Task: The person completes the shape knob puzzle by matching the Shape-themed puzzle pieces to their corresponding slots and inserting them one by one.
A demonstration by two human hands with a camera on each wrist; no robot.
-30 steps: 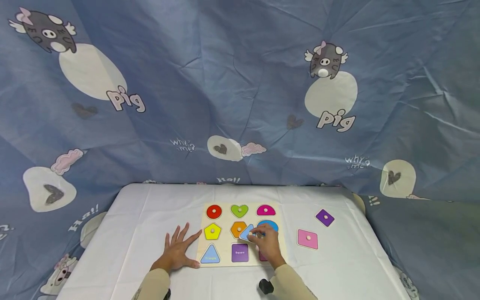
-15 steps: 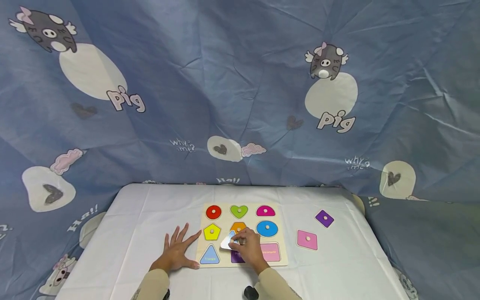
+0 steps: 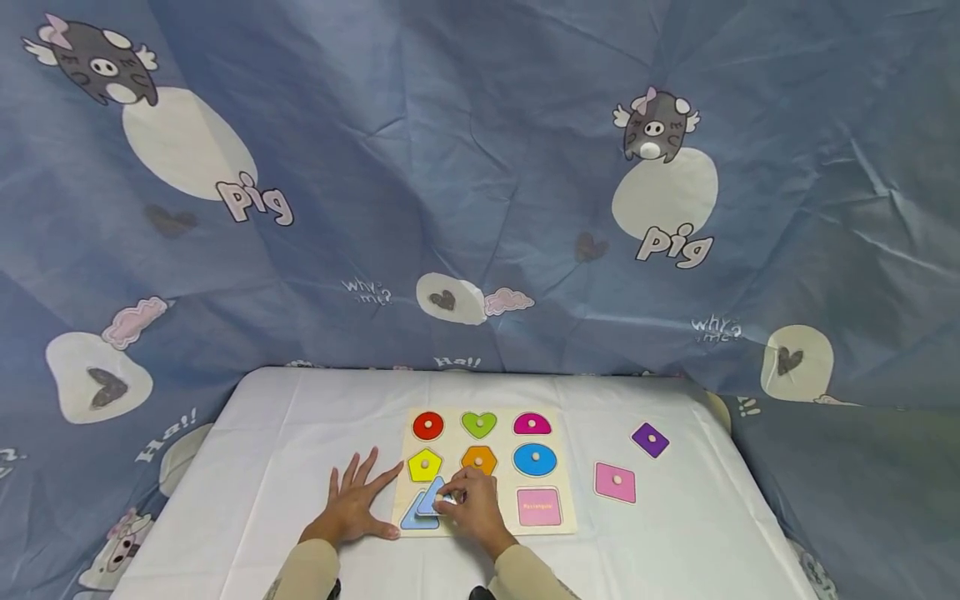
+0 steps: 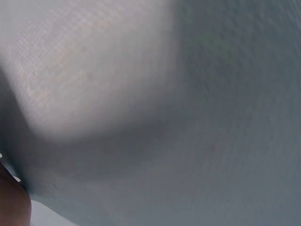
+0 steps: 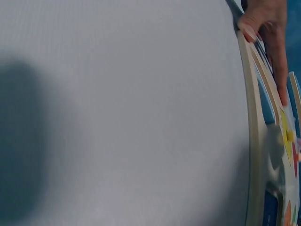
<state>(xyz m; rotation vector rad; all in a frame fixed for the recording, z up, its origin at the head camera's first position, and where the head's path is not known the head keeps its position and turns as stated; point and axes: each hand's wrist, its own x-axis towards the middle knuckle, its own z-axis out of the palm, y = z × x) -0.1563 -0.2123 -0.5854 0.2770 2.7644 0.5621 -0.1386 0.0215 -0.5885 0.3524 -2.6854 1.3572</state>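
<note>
Head view: high, facing forward-down over near table [image 3: 255, 467] edge, distant. Wrist views: pressed close to cloth, blurred; right shares board [image 5: 250, 141] edge with head.

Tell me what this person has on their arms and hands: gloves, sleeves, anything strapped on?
No gloves: both hands are bare. The left hand and the right hand each come out of a long sleeve of plain beige or tan cloth, the left sleeve and the right sleeve. A small black object shows beside the right sleeve at the frame's bottom edge; what it is cannot be told.
</note>
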